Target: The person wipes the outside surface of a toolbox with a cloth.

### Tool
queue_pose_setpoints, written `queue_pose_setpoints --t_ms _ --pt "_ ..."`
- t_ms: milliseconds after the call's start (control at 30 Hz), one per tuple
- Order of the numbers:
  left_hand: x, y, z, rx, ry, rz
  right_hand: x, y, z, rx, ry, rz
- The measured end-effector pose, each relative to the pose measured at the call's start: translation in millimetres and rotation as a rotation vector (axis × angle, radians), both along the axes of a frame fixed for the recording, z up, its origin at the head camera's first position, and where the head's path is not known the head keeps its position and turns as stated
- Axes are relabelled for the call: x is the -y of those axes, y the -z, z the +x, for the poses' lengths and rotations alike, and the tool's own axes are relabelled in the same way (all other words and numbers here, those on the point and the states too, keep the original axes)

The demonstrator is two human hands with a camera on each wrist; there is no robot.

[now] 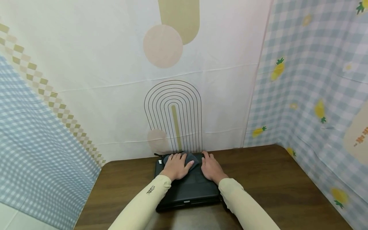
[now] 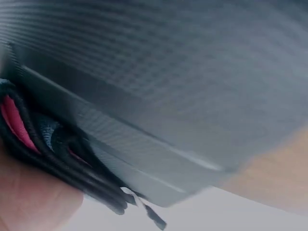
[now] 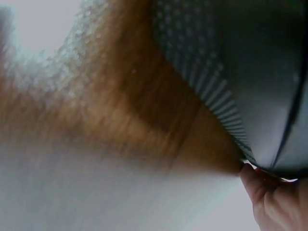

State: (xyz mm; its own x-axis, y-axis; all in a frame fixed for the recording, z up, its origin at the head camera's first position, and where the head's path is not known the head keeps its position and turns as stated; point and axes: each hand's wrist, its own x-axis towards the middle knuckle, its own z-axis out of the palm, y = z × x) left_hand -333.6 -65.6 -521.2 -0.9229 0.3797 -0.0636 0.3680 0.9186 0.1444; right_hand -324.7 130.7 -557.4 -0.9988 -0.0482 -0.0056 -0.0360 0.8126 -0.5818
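"Where's the bag (image 1: 189,191)?"
"Lower centre of frame, on the table (image 1: 276,179)."
"What touches it?"
"The left hand (image 1: 176,167) rests, fingers extended, on grey fabric (image 1: 196,161) atop it; the right hand (image 1: 211,168), apart, touches its upper right. Whether that one grips, I can't tell."

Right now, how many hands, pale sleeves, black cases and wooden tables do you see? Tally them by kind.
Hands: 2, left hand and right hand
Pale sleeves: 2
Black case: 1
Wooden table: 1
Total: 6
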Motion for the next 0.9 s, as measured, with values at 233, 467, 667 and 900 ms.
queue_pose_setpoints --t_ms 233,467,667,900 --pt "29.1 6.9 -1.2 -0.022 -0.015 0.042 -1.6 -1.0 1.0 -0.002 -0.004 -0.013" --pt "55.6 5.8 5.3 -0.062 -0.058 0.089 -1.7 0.3 2.3 -0.009 -0.009 -0.023" --pt "70.9 6.0 9.7 -0.071 -0.140 0.136 -1.8 2.0 1.8 -0.005 -0.009 -0.022" --pt "85.2 16.2 11.0 -0.049 -0.228 0.243 -1.8 2.3 1.8 -0.005 -0.003 -0.030"
